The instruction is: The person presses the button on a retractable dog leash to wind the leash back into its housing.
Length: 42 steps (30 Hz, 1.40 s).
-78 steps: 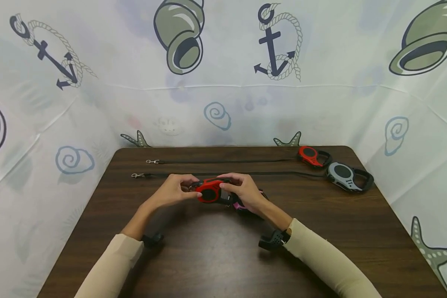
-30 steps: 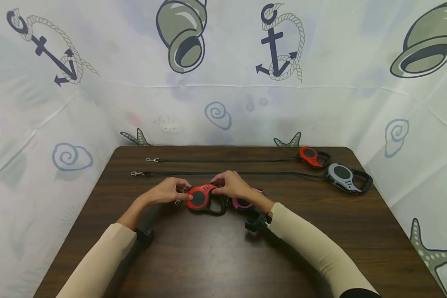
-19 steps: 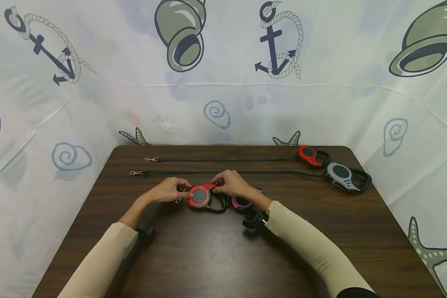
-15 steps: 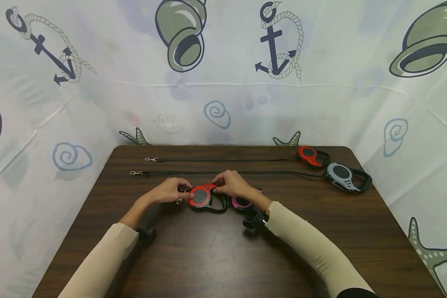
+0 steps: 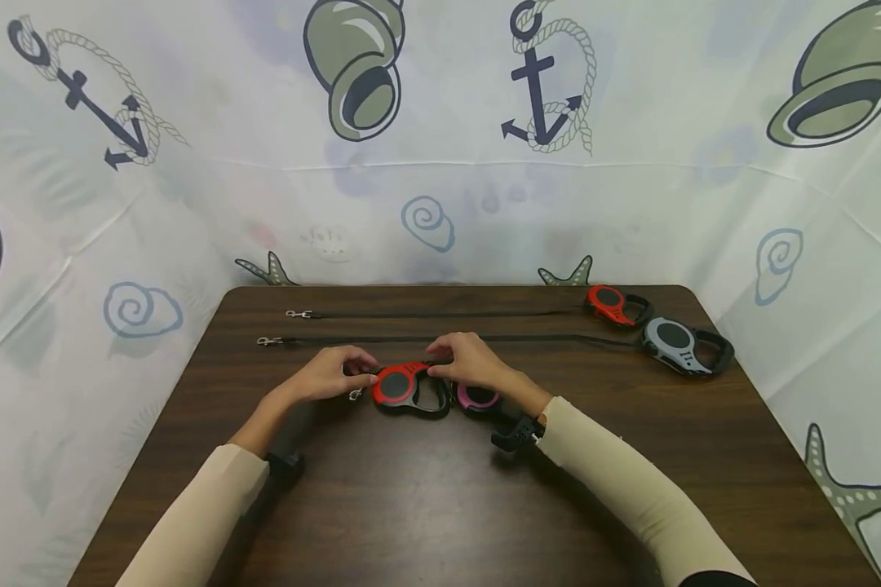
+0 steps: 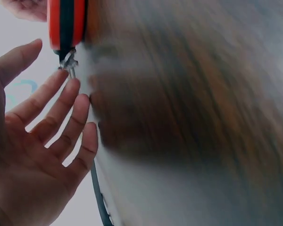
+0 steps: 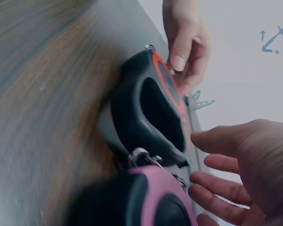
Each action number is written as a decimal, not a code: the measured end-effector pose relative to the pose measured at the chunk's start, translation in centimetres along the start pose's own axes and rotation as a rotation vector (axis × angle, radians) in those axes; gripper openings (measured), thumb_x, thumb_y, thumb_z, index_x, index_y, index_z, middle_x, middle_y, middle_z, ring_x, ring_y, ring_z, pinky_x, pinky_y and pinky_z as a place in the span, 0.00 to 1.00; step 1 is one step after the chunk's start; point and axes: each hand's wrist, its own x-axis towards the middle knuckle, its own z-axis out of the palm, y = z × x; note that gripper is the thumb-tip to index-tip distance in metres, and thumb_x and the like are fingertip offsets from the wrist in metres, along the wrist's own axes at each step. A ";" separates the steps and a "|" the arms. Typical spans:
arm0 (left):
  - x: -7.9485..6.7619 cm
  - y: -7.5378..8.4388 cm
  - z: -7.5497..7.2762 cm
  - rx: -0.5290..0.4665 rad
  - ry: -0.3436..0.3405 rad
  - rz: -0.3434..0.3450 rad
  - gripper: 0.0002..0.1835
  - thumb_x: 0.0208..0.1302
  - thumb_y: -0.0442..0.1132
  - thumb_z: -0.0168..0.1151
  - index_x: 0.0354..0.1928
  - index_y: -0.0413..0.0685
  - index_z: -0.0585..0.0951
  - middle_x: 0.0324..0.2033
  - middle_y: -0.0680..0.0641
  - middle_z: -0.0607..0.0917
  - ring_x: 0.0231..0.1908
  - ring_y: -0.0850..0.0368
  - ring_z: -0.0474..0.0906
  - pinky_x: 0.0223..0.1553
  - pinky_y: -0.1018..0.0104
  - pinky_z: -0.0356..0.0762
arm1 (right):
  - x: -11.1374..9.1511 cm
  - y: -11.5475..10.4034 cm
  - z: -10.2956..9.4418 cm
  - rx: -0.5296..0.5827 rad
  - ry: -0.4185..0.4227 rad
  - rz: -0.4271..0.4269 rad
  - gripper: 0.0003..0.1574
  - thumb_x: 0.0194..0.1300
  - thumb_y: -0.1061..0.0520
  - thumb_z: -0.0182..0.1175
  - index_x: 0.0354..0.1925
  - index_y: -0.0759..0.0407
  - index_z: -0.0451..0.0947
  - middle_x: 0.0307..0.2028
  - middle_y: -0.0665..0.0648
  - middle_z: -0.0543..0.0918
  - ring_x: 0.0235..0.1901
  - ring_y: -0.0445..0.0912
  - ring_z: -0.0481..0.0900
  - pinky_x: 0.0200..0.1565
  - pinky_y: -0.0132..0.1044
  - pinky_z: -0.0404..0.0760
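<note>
A retractable dog leash in red and black [image 5: 395,385] lies flat on the brown table, its loop handle to the right and its metal snap hook [image 5: 356,395] to the left. My left hand [image 5: 330,375] is beside its left end; in the left wrist view the fingers [image 6: 52,122] are spread, just short of the hook. At the handle's upper side is my right hand [image 5: 473,363], thumb and fingers parted around nothing in the right wrist view. A pink and black leash [image 5: 477,397] lies right of the handle, partly hidden by my right wrist.
Toward the back right lie a second red leash [image 5: 608,305] and a grey one [image 5: 671,342]. Their black straps stretch left across the table to metal hooks [image 5: 298,314]. A printed cloth [image 5: 440,122] hangs behind the table.
The red leash went from being held tilted between both hands to lying flat on the table. Both hands have since loosened from it, the right moving slightly right.
</note>
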 end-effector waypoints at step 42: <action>-4.3 -5.4 -5.3 0.206 0.383 0.018 0.24 0.64 0.36 0.78 0.61 0.41 0.84 0.56 0.37 0.86 0.55 0.37 0.82 0.56 0.37 0.78 | -10.4 10.0 -11.1 -0.089 0.132 -0.138 0.29 0.61 0.57 0.79 0.58 0.66 0.85 0.54 0.61 0.88 0.53 0.58 0.85 0.55 0.62 0.81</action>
